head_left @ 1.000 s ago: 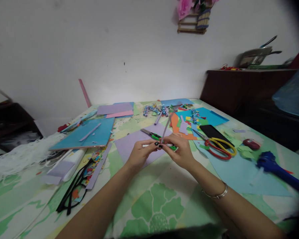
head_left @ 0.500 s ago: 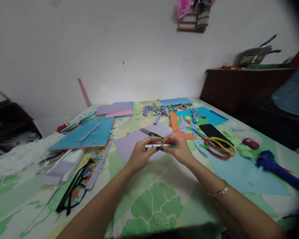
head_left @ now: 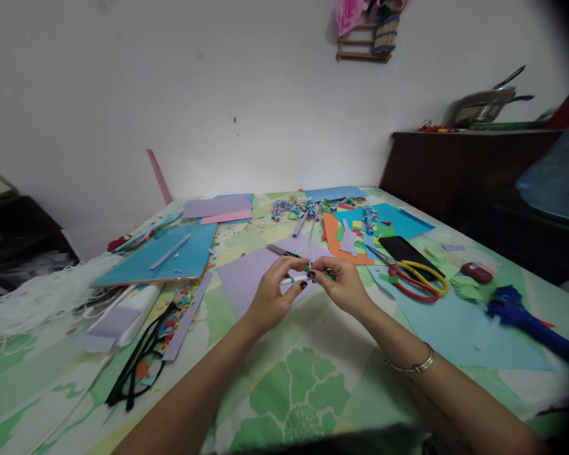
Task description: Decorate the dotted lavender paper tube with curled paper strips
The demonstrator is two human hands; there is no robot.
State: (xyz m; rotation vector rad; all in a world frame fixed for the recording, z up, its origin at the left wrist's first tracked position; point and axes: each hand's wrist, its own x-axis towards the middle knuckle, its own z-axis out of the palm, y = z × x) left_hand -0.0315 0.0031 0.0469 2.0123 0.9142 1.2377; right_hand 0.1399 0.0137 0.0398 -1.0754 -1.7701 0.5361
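Observation:
My left hand (head_left: 274,296) is closed around the left part of a white pen (head_left: 293,279) with a blue band, held level above a purple paper sheet (head_left: 241,278). At the pen's right part, my right hand (head_left: 340,282) pinches with thumb and forefinger. A thin purple paper strip (head_left: 312,237) rises from between the fingers and points away from me. Whether the strip is wrapped round the pen is hidden by the fingertips. Just behind the hands lie small scissors (head_left: 281,251) with dark blades, partly covered by the fingers.
Red-and-yellow-handled scissors (head_left: 415,278) lie beside a black phone (head_left: 408,253) on the right. A blue glue gun (head_left: 516,313) sits farther right. Black glasses (head_left: 140,360) and a blue board (head_left: 165,253) are on the left. Rolled paper pieces (head_left: 294,208) lie at the back.
The purple strip has swung from pointing right to pointing away from me. My right fingers have shifted on the pen, and my left fingers have loosened a little.

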